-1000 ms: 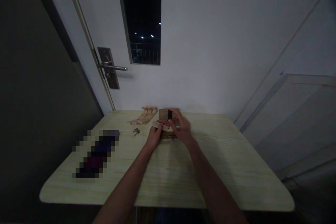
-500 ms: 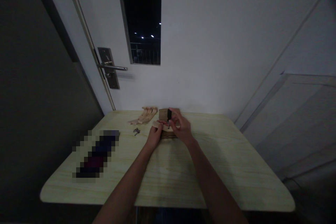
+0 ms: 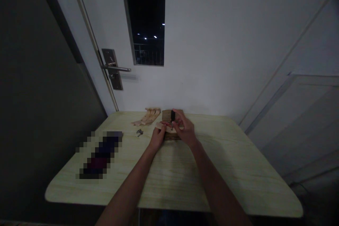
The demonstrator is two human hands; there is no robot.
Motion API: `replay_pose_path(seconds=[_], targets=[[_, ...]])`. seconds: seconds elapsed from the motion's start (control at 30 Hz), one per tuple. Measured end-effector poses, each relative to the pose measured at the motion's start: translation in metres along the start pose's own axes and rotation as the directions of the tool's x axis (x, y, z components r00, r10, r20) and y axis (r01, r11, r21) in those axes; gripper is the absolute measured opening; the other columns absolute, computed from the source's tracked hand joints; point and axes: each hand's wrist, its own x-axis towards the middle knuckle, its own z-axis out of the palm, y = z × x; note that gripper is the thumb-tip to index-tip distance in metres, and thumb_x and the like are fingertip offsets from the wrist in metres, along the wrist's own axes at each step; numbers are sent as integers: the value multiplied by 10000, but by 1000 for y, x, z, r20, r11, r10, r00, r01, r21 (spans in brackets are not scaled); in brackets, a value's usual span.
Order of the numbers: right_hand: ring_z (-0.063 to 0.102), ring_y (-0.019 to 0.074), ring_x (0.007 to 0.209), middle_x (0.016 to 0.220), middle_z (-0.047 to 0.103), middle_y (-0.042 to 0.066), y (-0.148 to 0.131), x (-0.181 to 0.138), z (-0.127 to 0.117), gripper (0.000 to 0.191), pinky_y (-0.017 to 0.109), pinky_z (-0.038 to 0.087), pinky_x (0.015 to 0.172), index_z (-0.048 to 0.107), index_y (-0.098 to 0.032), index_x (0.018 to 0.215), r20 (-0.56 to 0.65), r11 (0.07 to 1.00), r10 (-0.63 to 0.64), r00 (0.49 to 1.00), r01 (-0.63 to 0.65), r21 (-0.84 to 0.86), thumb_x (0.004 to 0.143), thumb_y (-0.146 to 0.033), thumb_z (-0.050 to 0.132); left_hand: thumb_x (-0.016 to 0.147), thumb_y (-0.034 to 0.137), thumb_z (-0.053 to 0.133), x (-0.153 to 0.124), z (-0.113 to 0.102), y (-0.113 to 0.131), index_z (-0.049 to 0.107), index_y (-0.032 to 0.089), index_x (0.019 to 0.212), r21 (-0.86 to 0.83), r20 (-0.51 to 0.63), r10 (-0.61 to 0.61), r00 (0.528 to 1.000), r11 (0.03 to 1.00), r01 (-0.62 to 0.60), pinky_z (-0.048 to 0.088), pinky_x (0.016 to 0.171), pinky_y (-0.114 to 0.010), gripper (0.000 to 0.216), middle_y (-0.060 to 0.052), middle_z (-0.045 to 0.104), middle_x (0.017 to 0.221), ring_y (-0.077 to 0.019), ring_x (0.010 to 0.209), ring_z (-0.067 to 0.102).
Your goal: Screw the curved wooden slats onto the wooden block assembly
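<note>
In the head view my right hand [image 3: 185,131] is closed around a short screwdriver [image 3: 173,116] with a black handle, held upright. Its metal tip points down at a pale tan strip [image 3: 171,130]. My left hand [image 3: 158,137] pinches the left end of that strip. Under and behind the strip lies a brown, box-like wooden or cardboard piece [image 3: 167,114]; my hands hide much of it. Something reddish shows between my fingers, too small to make out. Left of my left hand lies a little heap of metal screws [image 3: 139,133].
Several pale tan strips [image 3: 148,116] lie at the back of the light wooden table [image 3: 132,187]. A blurred-out dark object [image 3: 102,155] rests on the left. Behind the table stands a white door [image 3: 212,42] with a metal handle [image 3: 118,68] and a dark window.
The whole view has shifted slightly, so everything appears a little further right. Both hands keep their places at the strip, and the screwdriver stays upright in my right hand.
</note>
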Motion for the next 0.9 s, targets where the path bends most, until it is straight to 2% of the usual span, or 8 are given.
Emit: replay_pose_path(seconds=[0.37, 0.53, 0.7, 0.9], targets=[[610, 144, 710, 869, 687, -3, 0, -1, 0, 427, 266, 516, 730, 557, -273, 1312, -15, 1000, -1, 1000, 1, -3, 897, -375, 562, 825, 501, 573, -1, 0, 4, 639, 171, 846, -18, 8, -7, 1000, 1000, 7, 452, 852, -308, 337, -41, 673, 854, -189, 857, 600], [655, 167, 855, 1096, 703, 27, 1, 1, 1, 425, 291, 527, 834, 586, -277, 1288, -20, 998, -69, 997, 69, -6, 887, -419, 592, 829, 513, 557, -1, 1, 5, 639, 182, 835, 7, -2, -10, 1000, 1000, 10, 446, 858, -306, 341, -35, 672, 850, -193, 867, 598], [681, 170, 929, 1228, 674, 24, 3, 0, 0, 393, 309, 520, 895, 563, -290, 1317, 0, 994, -101, 995, 101, 36, 937, -369, 500, 821, 523, 560, 0, 0, 2, 632, 175, 844, 7, 4, -20, 1000, 1000, 20, 447, 853, -327, 356, -46, 660, 855, -204, 865, 598], [665, 153, 790, 1111, 710, 5, 8, 0, 2, 401, 289, 536, 798, 562, -298, 1318, 6, 998, -49, 999, 49, 43, 924, -371, 533, 810, 554, 559, 1, -1, 0, 624, 177, 848, -3, 6, -15, 1000, 1000, 15, 448, 849, -328, 384, -58, 668, 873, -210, 881, 602]])
